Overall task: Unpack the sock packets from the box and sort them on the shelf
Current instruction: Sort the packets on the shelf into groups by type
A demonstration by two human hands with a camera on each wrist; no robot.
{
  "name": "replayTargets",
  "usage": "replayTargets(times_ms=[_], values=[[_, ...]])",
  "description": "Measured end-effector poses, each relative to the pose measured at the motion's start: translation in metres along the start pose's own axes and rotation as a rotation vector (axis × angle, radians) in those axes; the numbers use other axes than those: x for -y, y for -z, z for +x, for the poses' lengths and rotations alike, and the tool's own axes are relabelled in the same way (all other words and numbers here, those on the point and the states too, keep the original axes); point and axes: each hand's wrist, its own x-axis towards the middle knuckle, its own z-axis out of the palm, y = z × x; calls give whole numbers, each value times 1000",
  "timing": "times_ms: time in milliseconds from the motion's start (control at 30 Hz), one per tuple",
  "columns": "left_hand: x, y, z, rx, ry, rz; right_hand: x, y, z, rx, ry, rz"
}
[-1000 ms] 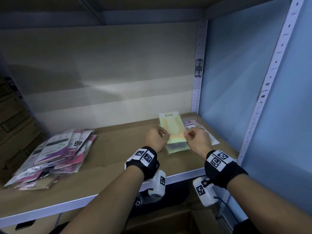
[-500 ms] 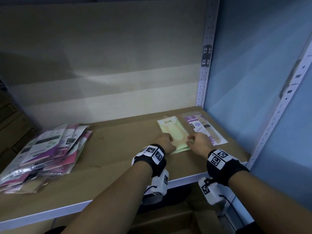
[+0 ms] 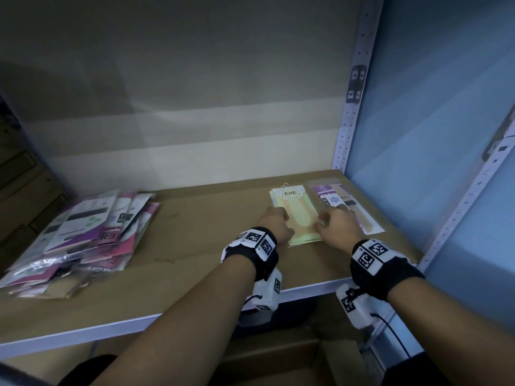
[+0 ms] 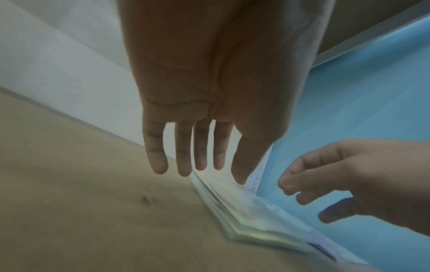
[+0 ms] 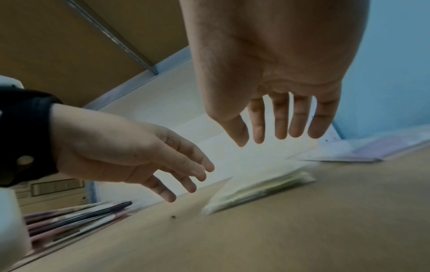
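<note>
A green sock packet stack (image 3: 299, 215) lies flat near the right end of the shelf board (image 3: 195, 246), its round label reading "ENE". The left hand (image 3: 274, 225) and right hand (image 3: 335, 228) hover at its sides, fingers straight and relaxed, holding nothing. Just beside it lies a purple packet (image 3: 331, 197) (its print unreadable). A pink-and-purple packet pile (image 3: 83, 232) sits well apart at the left.
</note>
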Motion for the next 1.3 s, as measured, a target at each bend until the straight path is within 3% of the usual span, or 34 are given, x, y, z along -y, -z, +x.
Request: replayTargets(times_ms=[300,600,800,933,1133,1300], values=[[64,84,-50,-122,149,30,97,4,-30,-17,226,-28],[193,188,-152,-393,363,68,241,-50,-61,171,365,72],[275,221,-215,-509,507,44,314,-91,-81,259,478,153],[317,225,-230,-504,541,18,346,-120,-92,291,590,116],[343,213,-227,-287,425,50,372,-146,-97,356,745,7],[352,202,-225,-227,414,0,375,-154,-99,393,798,-36]])
